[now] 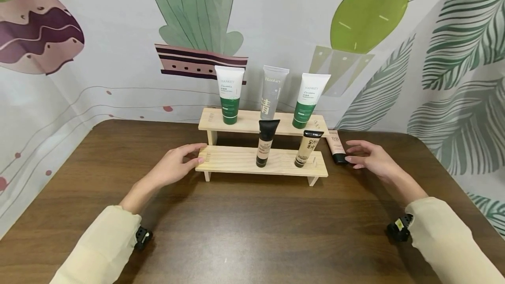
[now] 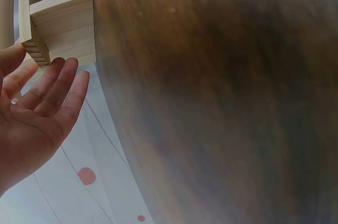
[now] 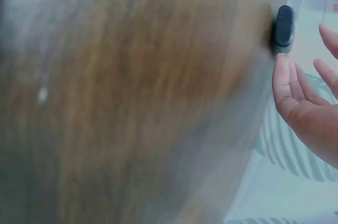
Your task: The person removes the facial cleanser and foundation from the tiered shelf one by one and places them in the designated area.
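My left hand (image 1: 176, 165) is at the left end of a two-step wooden display stand (image 1: 232, 160), its thumb and index fingertip touching the lower step. In the left wrist view its other fingers (image 2: 71, 89) extend loosely beside the stand's end. To the right of the stand, a pink BB cream tube (image 1: 336, 144) lies on the table, its black cap (image 3: 284, 26) towards me. My right hand (image 1: 371, 160) is beside that cap with fingers spread and loosely bent; whether the fingertips touch it I cannot tell. The tube's far end is partly hidden by the stand.
On the upper step stand two white-and-green tubes (image 1: 230, 95) (image 1: 309, 100) and a grey tube (image 1: 272, 91). The lower step holds a black-topped beige tube (image 1: 266, 143) and a tan tube (image 1: 307, 149). A patterned cloth (image 1: 276, 25) hangs behind the brown table (image 1: 236, 231).
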Available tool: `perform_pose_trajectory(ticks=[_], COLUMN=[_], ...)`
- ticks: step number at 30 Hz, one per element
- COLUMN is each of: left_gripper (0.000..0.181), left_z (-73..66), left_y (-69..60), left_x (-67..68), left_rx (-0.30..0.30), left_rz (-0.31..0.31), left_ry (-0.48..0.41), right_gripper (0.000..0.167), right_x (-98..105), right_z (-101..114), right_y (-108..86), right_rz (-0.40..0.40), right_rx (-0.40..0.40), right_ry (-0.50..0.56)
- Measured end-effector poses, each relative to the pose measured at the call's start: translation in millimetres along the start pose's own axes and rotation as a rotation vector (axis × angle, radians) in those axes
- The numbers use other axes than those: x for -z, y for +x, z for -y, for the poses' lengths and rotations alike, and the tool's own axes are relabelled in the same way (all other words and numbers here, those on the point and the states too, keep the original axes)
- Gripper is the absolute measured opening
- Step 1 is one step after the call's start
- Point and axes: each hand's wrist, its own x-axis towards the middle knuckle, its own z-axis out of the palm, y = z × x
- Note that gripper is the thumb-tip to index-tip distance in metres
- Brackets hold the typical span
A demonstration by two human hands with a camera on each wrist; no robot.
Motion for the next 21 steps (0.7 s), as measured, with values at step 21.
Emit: perform_pose_trajectory(ticks=[21], left_gripper=[0.039], left_z=[-0.8], left_y=[0.3], left_x=[0.0], left_rx=[-0.008], left_rz=[-0.005], left_ry=[-0.001], right_gripper=[0.045], right_x=[-17.5], right_z=[55.5], right_y=[-39.6], right_rz=[0.052], right_rx=[0.314], right_ry=[-0.139])
